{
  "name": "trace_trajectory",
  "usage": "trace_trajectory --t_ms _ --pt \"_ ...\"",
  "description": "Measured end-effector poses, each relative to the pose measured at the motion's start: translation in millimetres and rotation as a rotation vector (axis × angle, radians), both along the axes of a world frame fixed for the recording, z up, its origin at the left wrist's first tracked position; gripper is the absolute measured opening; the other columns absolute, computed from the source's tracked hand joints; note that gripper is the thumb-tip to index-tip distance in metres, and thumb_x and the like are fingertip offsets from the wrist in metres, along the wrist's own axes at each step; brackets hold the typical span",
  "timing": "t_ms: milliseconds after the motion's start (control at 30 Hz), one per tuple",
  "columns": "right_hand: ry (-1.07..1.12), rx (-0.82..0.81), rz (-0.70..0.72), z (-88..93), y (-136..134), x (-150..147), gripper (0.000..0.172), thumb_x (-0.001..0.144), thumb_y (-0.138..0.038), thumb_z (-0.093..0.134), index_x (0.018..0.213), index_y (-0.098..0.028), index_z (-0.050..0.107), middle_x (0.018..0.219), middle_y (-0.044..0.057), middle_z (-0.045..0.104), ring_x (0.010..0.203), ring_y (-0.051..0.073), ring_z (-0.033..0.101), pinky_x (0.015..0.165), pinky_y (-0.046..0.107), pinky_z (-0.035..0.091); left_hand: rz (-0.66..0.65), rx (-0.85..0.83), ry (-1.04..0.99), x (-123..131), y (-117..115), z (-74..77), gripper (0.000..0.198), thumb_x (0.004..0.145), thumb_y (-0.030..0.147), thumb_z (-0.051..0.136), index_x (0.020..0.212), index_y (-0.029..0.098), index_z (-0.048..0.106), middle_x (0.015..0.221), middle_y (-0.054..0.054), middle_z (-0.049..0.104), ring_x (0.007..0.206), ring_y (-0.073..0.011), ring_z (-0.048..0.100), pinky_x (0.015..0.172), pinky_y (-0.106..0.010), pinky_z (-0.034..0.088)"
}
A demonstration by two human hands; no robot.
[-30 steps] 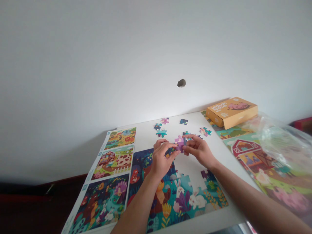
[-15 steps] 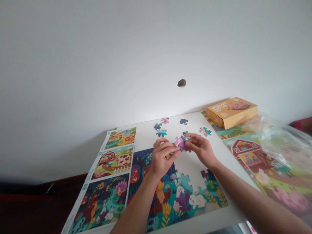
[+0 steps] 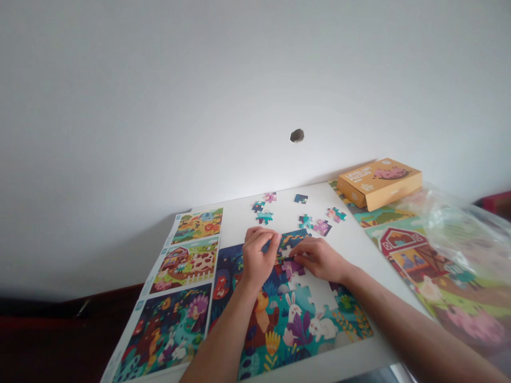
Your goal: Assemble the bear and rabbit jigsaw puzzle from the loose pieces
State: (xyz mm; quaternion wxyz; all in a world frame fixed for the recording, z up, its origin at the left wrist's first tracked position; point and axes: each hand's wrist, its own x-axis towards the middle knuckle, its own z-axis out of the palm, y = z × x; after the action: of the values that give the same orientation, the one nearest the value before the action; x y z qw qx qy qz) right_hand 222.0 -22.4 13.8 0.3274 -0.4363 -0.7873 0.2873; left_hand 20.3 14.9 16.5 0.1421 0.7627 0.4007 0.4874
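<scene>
A partly assembled forest puzzle (image 3: 261, 340) with rabbits and a bear lies on the white table. My left hand (image 3: 260, 252) is over its upper middle, thumb and fingers closed; what they hold, if anything, is hidden. My right hand (image 3: 319, 258) rests just to the right, its fingertips pinched at the edge of a purple puzzle piece (image 3: 293, 268) within the puzzle. Bare white table shows through a gap above the rabbits. Beyond my hands lie loose pieces, among them a teal one (image 3: 305, 222) and a purple one (image 3: 322, 227).
A sheet with three pictures (image 3: 186, 263) lies at the left. At the right are an orange puzzle box (image 3: 379, 181), a farm picture (image 3: 423, 255) and clear plastic wrapping (image 3: 459, 234). A wall (image 3: 239, 106) with a hole stands behind the table.
Both hands have come down and nearer over the puzzle. The purple piece held between them is now in the puzzle area. Loose teal and purple pieces behind my right hand are uncovered.
</scene>
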Motion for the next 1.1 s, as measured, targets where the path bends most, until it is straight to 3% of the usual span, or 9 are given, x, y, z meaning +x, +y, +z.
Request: trace_trajectory --t_ms 300,433,567,700,833,1100 --pt "-0.015 0.007 0.003 -0.1 1.2 1.6 0.018 0.084 -0.014 0.062 0.095 -0.021 0.074 0.085 0.003 0.071 0.081 0.017 0.060 0.076 0.028 0.047 -0.041 -0.080 0.156 1.4 -0.2 -3.9 0.022 0.092 0.025 0.060 0.075 0.023 0.072 0.085 -0.002 0.073 0.092 -0.0218 0.059 0.088 -0.039 0.046" --pt "0.066 -0.044 -0.196 -0.4 2.9 0.8 0.016 0.086 -0.021 0.062 0.099 -0.021 0.072 0.079 0.001 0.069 0.068 0.014 0.057 0.066 0.026 0.045 -0.090 -0.140 0.233 2.5 -3.1 -3.1 0.012 0.089 0.022 0.063 0.089 0.024 0.074 0.091 -0.002 0.074 0.095 -0.0227 0.061 0.089 -0.040 0.046" --pt "0.114 -0.085 -0.375 -1.2 5.7 2.6 0.017 0.087 -0.028 0.062 0.101 -0.021 0.070 0.072 -0.001 0.067 0.060 0.013 0.053 0.060 0.025 0.043 -0.142 -0.217 0.287 5.5 -5.8 -3.0 0.029 0.085 0.016 0.065 0.112 0.026 0.069 0.093 -0.002 0.073 0.095 -0.0233 0.064 0.088 -0.040 0.046" --pt "0.065 -0.074 -0.440 -0.1 9.0 8.3 0.018 0.087 -0.032 0.063 0.100 -0.021 0.070 0.075 0.000 0.068 0.063 0.013 0.054 0.064 0.026 0.043 -0.113 -0.208 0.191 5.6 -4.1 -5.3 0.024 0.088 0.017 0.061 0.110 0.023 0.065 0.090 -0.002 0.071 0.093 -0.0211 0.064 0.091 -0.038 0.047" --pt "0.068 -0.093 -0.412 1.2 9.1 11.6 0.022 0.087 -0.033 0.062 0.103 -0.021 0.070 0.076 0.000 0.068 0.062 0.013 0.053 0.063 0.026 0.043 -0.065 -0.192 0.096 3.3 -1.2 -8.4 0.012 0.090 0.018 0.058 0.100 0.022 0.063 0.097 -0.003 0.070 0.096 -0.0197 0.065 0.092 -0.036 0.047" --pt "0.221 -0.177 -0.299 -2.2 4.7 1.8 0.029 0.086 -0.037 0.063 0.107 -0.017 0.068 0.068 -0.002 0.057 0.062 0.013 0.050 0.062 0.027 0.041 -0.059 -0.180 0.122 3.2 -0.8 -8.3 0.022 0.092 0.021 0.057 0.112 0.023 0.065 0.090 -0.003 0.070 0.087 -0.0193 0.065 0.085 -0.034 0.050"
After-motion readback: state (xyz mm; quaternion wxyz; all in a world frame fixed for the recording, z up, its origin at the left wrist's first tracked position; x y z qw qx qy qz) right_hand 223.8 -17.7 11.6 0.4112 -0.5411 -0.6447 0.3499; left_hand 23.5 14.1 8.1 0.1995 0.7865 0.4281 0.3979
